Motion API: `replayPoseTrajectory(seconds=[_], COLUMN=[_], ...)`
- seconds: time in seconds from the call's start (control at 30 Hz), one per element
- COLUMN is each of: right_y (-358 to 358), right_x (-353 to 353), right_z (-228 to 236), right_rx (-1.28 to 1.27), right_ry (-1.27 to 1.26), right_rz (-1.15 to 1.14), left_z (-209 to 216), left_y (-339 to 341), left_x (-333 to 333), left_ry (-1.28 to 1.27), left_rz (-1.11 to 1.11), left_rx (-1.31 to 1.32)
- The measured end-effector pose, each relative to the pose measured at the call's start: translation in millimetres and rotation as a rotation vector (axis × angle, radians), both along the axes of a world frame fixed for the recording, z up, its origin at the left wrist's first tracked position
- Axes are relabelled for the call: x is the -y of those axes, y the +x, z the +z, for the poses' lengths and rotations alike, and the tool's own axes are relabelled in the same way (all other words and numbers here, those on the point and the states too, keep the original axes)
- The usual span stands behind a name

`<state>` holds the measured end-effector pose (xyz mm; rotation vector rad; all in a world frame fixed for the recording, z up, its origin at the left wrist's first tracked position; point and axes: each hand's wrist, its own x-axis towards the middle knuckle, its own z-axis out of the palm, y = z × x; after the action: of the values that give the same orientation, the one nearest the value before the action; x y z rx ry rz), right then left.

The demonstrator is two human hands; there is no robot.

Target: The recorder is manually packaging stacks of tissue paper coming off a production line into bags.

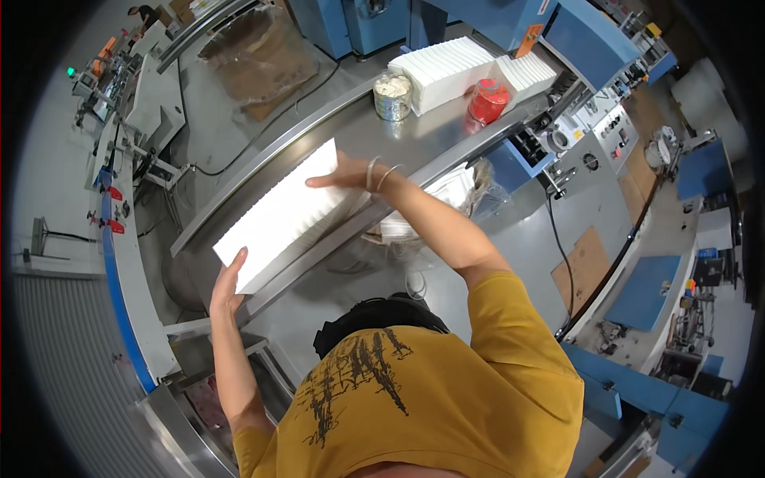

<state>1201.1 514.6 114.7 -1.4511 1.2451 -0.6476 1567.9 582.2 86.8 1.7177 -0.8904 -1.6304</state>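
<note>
A long row of white folded paper (285, 215) stretches over the left part of a metal chute-like table (351, 135). My left hand (228, 283) is pressed against its near left end, with the thumb on top. At the far right end, my right hand (341, 173) clasps the stack, its thumb lying over the upper face and its other fingers mostly hidden. The stack is held between both hands. Whether its underside rests on the metal cannot be made out.
Farther along the table stand more white paper stacks (448, 70), a tin of pale bits (393, 97) and a red round container (488, 100). Below the near rail sits a plastic bag with white paper (446, 195). Blue machinery (594, 40) borders the far right; a plastic-covered brown box (263, 60) lies beyond.
</note>
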Motion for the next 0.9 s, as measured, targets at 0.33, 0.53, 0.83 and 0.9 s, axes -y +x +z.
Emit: replayPoseTrajectory(seconds=[0.33, 0.53, 0.83, 0.9], right_y=[20.1, 41.3, 267.3, 332.2], right_x=[-13.0, -34.3, -73.7, -98.1], right_z=[-42.1, 13.4, 49.9, 52.5], right_rx=[0.050, 0.376, 0.508, 0.491], right_ry=[-0.007, -0.249, -0.266, -0.249], right_rz=[-0.217, -0.008, 0.541, 0.640], left_z=[10.1, 38.3, 70.6, 65.4], left_y=[-37.4, -25.8, 112.4, 146.2], left_x=[-26.9, -54.8, -229.4, -277.6], left_ry=[-0.222, -0.632, -0.866, -0.849], left_rz=[0.130, 0.228, 0.682, 0.802], left_rx=[-0.143, -0.139, 0.294, 0.259])
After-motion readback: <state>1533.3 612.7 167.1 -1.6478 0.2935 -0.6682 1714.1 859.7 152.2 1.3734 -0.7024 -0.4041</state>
